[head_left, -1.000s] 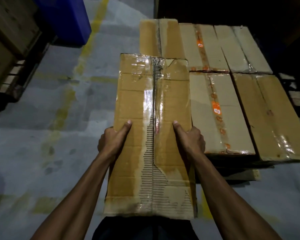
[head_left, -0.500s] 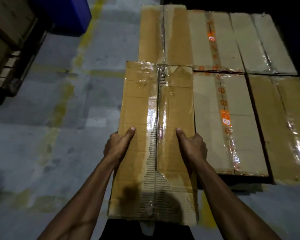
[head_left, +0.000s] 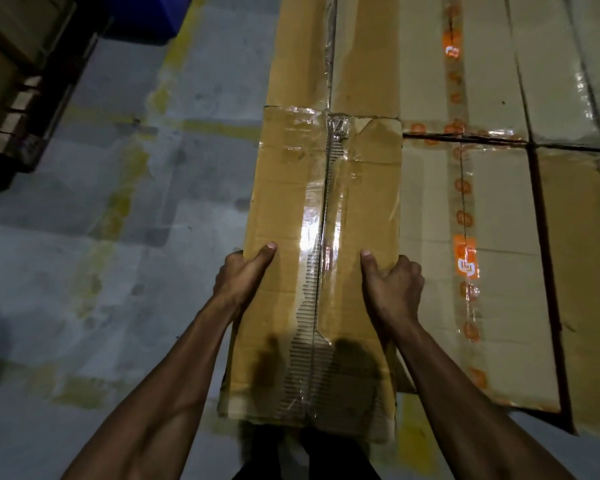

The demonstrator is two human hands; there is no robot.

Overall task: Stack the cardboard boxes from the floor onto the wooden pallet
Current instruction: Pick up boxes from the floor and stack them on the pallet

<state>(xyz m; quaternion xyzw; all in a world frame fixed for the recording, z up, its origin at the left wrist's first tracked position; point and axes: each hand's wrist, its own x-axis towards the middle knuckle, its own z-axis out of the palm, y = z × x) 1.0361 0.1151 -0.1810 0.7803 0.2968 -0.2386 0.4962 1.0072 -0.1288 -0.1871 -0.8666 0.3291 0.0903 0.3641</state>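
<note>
I hold a long taped cardboard box (head_left: 326,202) with torn top paper, lengthwise in front of me. My left hand (head_left: 239,278) grips its left side and my right hand (head_left: 394,289) grips its right side, thumbs on top. Its far end meets another brown box (head_left: 305,57) lying ahead. To its right lie several boxes with orange printed tape, the nearest (head_left: 430,258) right beside the held one. The pallet under them is almost entirely hidden; only a dark edge (head_left: 568,415) shows at lower right.
Grey concrete floor (head_left: 84,271) with worn yellow lines fills the left. Stacked boxes on another pallet (head_left: 18,109) stand at the far left. A blue bin (head_left: 142,15) sits at the top left.
I have moved closer to the pallet with the box. The held box's far end has come up against the box ahead, next to the row on the right. Both grips are unchanged.
</note>
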